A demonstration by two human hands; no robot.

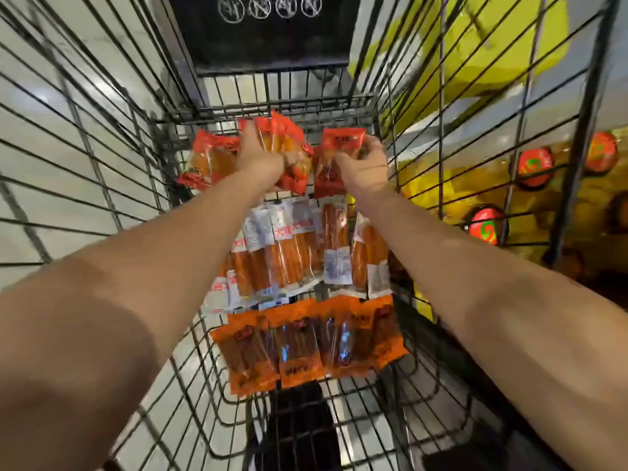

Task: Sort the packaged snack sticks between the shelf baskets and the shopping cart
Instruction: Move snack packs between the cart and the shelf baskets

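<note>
- Left hand (261,154) gripped red-topped snack packs (285,144); right hand (365,164) pinched another red pack (334,158), at the shopping cart (102,171) far end.
- White-labelled packs (292,246) bore red Chinese characters, blurred; sticks ran lengthwise, away from the viewer.
- Orange packs (306,345) lay nearest.

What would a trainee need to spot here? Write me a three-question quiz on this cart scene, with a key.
1. True or false: both hands are at the far end of the cart.
2. Which packs lie nearest the camera? A) red packs B) white-labelled packs C) orange packs
3. Fill in: the right hand pinches a ___ pack.

Key
1. True: the left hand holds a bunch of red packs there, and the right hand holds a red pack beside it.
2. C: the orange packs lie nearest, the white-labelled packs in the middle.
3. red
</note>
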